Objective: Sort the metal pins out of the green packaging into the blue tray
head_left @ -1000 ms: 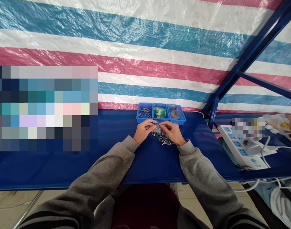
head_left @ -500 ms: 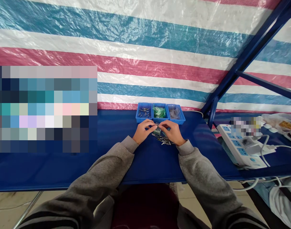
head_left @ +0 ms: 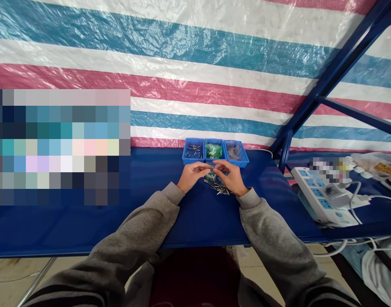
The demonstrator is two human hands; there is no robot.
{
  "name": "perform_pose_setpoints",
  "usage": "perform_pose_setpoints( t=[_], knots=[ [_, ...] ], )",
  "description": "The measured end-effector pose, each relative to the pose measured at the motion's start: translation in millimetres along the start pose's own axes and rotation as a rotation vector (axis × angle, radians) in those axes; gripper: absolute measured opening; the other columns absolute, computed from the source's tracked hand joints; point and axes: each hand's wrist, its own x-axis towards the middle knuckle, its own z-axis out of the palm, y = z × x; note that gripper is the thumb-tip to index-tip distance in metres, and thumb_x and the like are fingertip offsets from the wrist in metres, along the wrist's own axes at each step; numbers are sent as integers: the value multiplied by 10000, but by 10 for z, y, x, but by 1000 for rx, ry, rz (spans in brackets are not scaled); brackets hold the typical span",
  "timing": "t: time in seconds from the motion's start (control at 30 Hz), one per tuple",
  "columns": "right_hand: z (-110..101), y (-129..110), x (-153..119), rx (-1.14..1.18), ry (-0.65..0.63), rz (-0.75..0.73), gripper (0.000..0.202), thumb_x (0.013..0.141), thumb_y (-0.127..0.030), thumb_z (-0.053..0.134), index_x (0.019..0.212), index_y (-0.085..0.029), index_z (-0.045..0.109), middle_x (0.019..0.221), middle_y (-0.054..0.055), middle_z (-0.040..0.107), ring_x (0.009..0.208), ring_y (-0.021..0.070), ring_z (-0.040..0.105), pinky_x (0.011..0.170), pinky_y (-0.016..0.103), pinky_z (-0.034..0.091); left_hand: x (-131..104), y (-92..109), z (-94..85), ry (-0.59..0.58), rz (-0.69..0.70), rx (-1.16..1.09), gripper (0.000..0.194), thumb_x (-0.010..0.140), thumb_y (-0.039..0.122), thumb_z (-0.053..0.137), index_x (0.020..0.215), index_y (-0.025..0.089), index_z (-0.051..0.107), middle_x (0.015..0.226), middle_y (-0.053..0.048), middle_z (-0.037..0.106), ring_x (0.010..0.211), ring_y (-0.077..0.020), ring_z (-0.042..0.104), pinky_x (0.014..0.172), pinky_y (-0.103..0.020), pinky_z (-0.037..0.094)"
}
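Close together over the blue table, my left hand [head_left: 193, 175] and my right hand [head_left: 230, 175] are both closed in a pinch, fingertips facing each other. Between them is something small and partly see-through, too small to make out. Just below the fingers lies a small greenish clear packet [head_left: 211, 176], partly covered by my hands. A loose pile of thin metal pins [head_left: 221, 187] rests on the table by my right hand, partly beneath it.
Behind my hands stand three blue bins: one with metal pins [head_left: 194, 150], one with green plastic bags [head_left: 214, 150], one with clear bags [head_left: 234, 151]. Right, a white power strip [head_left: 322, 198] with cables lies past a blue frame post [head_left: 285, 147]. Striped sheeting [head_left: 214, 94] hangs behind.
Both hands stay in nearly the same place. The fingertips have shifted slightly apart, and the right index finger is a little raised.
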Motion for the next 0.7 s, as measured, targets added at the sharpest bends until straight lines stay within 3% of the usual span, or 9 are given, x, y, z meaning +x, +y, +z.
perform_pose_setpoints(
  t=[0.4,0.57,0.7],
  knots=[
    [28,10,3,43,11,25,234,837,-405,640,946,-201,674,776,42,704,644,183,664,653,327,560,21,-85,19,80,-205,-173,277,644,308,808,847,125,766,821,-80,744,732,-189,651,639,-294,500],
    [25,8,8,22,1,10,223,843,-389,633,944,-196,679,789,53,710,671,190,670,644,322,557,16,-46,23,92,-201,-181,225,634,298,808,779,135,755,848,-79,741,718,-175,637,623,-289,486],
    [34,29,6,-20,1,-19,219,851,-364,624,963,-185,685,819,61,718,704,189,673,651,313,555,11,-10,43,85,-195,-197,203,650,313,782,716,137,706,754,-53,708,689,-155,614,591,-260,459]
  ],
)
